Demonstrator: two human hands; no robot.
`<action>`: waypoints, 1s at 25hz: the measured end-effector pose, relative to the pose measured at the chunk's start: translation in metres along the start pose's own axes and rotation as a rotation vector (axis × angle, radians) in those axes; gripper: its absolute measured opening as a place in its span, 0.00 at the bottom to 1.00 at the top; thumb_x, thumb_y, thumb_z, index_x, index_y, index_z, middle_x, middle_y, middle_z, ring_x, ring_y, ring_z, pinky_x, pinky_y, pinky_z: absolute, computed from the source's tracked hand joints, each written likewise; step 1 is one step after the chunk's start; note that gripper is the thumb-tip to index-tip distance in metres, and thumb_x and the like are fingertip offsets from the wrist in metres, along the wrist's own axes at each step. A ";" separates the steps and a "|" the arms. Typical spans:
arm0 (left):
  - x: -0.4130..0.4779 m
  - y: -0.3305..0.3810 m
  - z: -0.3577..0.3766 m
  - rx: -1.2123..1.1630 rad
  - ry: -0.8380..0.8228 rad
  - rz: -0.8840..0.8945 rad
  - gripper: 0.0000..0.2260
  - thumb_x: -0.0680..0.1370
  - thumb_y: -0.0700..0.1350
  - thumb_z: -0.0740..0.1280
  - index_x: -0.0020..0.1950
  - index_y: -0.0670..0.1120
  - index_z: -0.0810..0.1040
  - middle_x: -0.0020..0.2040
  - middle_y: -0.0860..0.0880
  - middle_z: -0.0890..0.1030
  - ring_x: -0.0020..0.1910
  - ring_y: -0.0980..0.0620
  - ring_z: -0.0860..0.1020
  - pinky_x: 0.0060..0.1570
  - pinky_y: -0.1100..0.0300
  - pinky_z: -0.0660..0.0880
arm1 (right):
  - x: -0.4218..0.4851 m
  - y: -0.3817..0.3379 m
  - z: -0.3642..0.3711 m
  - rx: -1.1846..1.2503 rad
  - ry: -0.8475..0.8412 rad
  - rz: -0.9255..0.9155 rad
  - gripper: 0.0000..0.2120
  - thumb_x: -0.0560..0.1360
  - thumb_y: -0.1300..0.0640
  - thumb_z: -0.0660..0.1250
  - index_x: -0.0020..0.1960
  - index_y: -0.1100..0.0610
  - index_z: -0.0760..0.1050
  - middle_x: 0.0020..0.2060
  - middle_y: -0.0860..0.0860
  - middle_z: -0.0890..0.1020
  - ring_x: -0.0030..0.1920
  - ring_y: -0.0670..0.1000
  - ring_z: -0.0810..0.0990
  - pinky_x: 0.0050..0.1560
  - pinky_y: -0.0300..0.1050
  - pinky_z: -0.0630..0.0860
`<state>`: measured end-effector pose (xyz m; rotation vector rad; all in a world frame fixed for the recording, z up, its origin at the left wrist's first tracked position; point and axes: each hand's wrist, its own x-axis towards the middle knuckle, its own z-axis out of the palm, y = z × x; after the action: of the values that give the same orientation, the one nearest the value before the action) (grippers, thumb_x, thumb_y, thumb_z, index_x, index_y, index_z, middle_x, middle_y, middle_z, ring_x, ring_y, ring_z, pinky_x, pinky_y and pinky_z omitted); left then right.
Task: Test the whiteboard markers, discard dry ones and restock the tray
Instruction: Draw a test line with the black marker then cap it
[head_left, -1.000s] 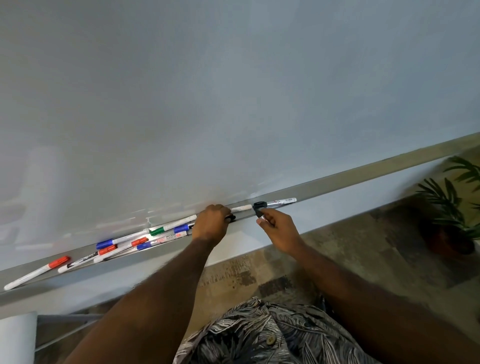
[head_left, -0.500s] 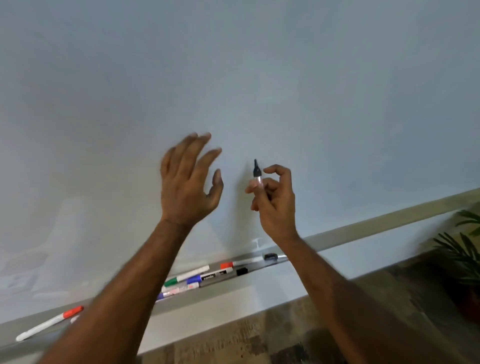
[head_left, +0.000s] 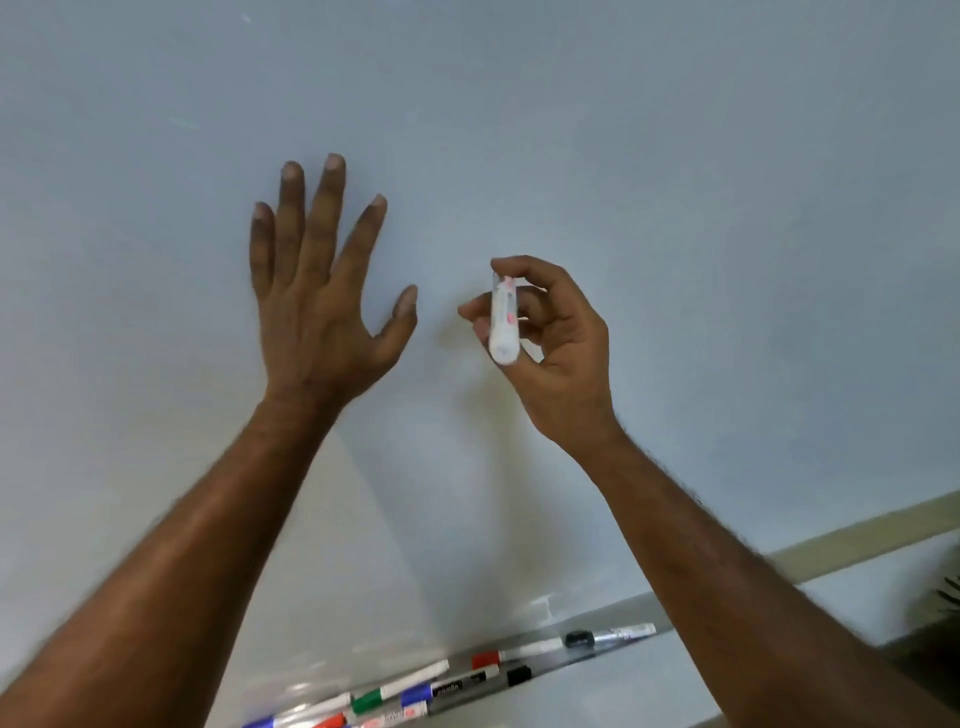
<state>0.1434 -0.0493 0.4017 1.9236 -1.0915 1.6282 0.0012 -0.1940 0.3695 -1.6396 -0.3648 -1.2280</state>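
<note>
1. Left hand (head_left: 322, 312): fingers straight and spread, holding nothing, in front of the whiteboard (head_left: 675, 156).
2. Right hand (head_left: 556, 358): fingers pinch a white marker (head_left: 504, 322), raised before the whiteboard.
3. Tray (head_left: 566, 662), at the whiteboard's lower edge: several markers (head_left: 415, 693) lie inside.

Marker tray (head_left: 558, 664): red-capped marker (head_left: 519, 652), green-capped marker (head_left: 400, 688), blue-capped marker (head_left: 441, 690) lying along it.

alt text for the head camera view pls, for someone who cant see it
A person's right hand pinches a white marker with its rear end toward the camera, pointed at a whiteboard, while the left hand is spread open in front of the board. Below, capped markers in red, green, blue and black lie in the tray.
</note>
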 end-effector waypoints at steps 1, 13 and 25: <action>0.001 -0.001 0.002 0.042 -0.013 -0.009 0.29 0.78 0.57 0.62 0.76 0.45 0.66 0.78 0.39 0.60 0.77 0.35 0.56 0.75 0.39 0.52 | 0.008 -0.001 0.004 -0.010 0.037 -0.019 0.14 0.73 0.67 0.72 0.57 0.59 0.75 0.46 0.48 0.82 0.43 0.51 0.83 0.47 0.46 0.78; -0.007 0.001 0.012 0.137 0.021 -0.007 0.31 0.78 0.59 0.61 0.78 0.46 0.62 0.78 0.42 0.59 0.78 0.40 0.56 0.75 0.40 0.54 | 0.066 0.009 0.015 -0.132 0.197 -0.163 0.10 0.75 0.64 0.68 0.56 0.58 0.77 0.44 0.54 0.85 0.41 0.57 0.84 0.38 0.58 0.80; -0.013 0.003 0.013 0.118 0.033 -0.017 0.30 0.78 0.57 0.62 0.77 0.46 0.64 0.78 0.42 0.60 0.78 0.40 0.56 0.76 0.41 0.54 | 0.011 0.044 -0.005 -0.417 0.212 -0.191 0.12 0.73 0.57 0.68 0.56 0.56 0.79 0.44 0.50 0.85 0.40 0.53 0.83 0.39 0.54 0.78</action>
<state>0.1495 -0.0565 0.3860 1.9663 -0.9837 1.7443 0.0355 -0.2209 0.3549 -1.8285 -0.1393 -1.6926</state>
